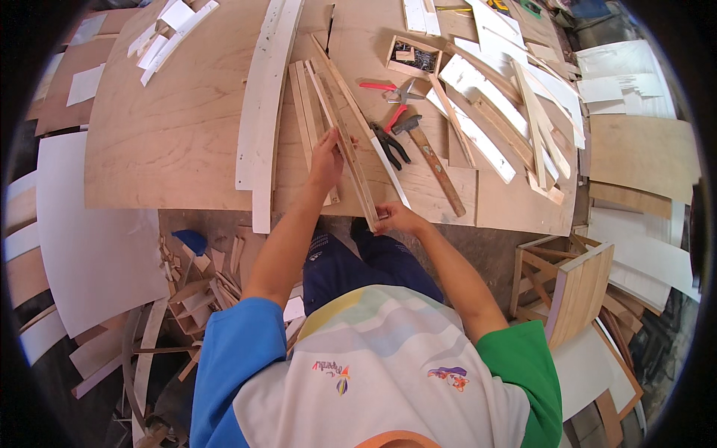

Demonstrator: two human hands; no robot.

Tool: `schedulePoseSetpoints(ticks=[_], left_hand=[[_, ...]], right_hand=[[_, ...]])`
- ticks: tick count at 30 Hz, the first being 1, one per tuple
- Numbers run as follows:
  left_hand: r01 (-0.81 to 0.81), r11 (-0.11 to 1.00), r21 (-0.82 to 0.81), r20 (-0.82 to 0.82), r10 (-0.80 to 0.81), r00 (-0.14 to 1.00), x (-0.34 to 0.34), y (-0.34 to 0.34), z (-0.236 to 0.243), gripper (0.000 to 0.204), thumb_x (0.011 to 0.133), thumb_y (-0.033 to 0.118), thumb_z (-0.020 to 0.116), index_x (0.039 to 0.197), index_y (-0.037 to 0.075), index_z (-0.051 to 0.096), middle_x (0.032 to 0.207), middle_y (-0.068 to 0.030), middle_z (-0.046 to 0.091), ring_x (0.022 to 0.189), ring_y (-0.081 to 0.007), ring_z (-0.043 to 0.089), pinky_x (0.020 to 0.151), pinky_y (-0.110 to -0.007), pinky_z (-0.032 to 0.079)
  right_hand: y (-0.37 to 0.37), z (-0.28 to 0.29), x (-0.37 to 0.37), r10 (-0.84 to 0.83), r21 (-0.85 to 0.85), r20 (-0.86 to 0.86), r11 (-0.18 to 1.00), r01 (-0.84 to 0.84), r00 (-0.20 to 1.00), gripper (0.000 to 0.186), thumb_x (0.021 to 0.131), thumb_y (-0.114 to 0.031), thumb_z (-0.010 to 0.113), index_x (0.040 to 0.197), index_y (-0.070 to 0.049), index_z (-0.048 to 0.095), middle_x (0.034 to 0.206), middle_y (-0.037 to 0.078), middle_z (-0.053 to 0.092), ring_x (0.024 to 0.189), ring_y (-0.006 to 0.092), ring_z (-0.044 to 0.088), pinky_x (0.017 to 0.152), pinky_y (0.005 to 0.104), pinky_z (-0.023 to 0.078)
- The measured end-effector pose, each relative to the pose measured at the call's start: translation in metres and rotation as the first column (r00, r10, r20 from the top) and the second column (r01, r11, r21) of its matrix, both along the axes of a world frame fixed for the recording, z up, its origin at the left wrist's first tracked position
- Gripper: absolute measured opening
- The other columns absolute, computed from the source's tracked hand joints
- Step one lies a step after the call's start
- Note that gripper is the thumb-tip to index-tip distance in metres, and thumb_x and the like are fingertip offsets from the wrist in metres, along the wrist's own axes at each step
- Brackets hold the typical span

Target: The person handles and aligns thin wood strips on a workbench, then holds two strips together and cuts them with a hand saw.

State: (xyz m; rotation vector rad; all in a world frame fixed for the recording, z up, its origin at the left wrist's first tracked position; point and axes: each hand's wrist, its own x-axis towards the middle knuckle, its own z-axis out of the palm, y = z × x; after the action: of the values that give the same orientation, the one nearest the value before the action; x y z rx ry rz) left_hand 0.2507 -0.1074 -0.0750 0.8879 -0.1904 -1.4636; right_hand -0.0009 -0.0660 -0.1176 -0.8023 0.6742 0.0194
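My left hand [326,160] is closed around the middle of a long narrow wooden strip [359,179]. The strip's near end sits pinched in the fingers of my right hand [399,219], at the table's front edge. It slants away from me to the far left. More wooden strips [305,112] lie on the table just left of it and pass beneath my left hand. To its right lies a long thin strip with a white near part [387,166]. Black-handled pliers [390,146], a hammer [433,160] and a red-handled cutting tool [399,92] rest farther right.
The plywood tabletop [168,134] carries long white boards [261,104] left of centre. A small wooden box of nails [416,57] stands at the back. Mixed offcuts [508,112] pile up on the right. Wood scraps [198,291] and a slatted wooden piece [579,291] are below the table.
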Motion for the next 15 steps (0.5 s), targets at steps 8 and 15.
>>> schedulePoseSetpoints(ticks=[8,15], left_hand=[[0.045,0.998,-0.041,0.062,-0.042,0.997,0.013,-0.012,0.009,0.024,0.097,0.021,0.06,0.106,-0.001,0.062,0.092,-0.0114,0.07,0.086,-0.0197,0.067,0.079,-0.033,0.055],[-0.039,0.999,0.005,0.12,0.038,0.992,0.033,-0.012,0.006,0.023,0.095,0.021,0.061,0.102,-0.001,0.064,0.093,-0.011,0.07,0.083,-0.0188,0.067,0.076,-0.032,0.054]], right_hand=[[0.005,0.012,0.0,0.011,0.106,0.089,0.994,-0.02,0.996,0.04,0.084,-0.001,0.068,0.122,0.004,0.058,0.101,0.011,0.067,0.091,0.021,0.067,0.085,0.0357,0.056],[0.001,0.019,0.009,-0.091,0.127,0.08,0.989,0.081,0.993,0.041,0.087,-0.004,0.065,0.126,0.004,0.056,0.105,0.013,0.067,0.097,0.0227,0.066,0.092,0.0358,0.053]])
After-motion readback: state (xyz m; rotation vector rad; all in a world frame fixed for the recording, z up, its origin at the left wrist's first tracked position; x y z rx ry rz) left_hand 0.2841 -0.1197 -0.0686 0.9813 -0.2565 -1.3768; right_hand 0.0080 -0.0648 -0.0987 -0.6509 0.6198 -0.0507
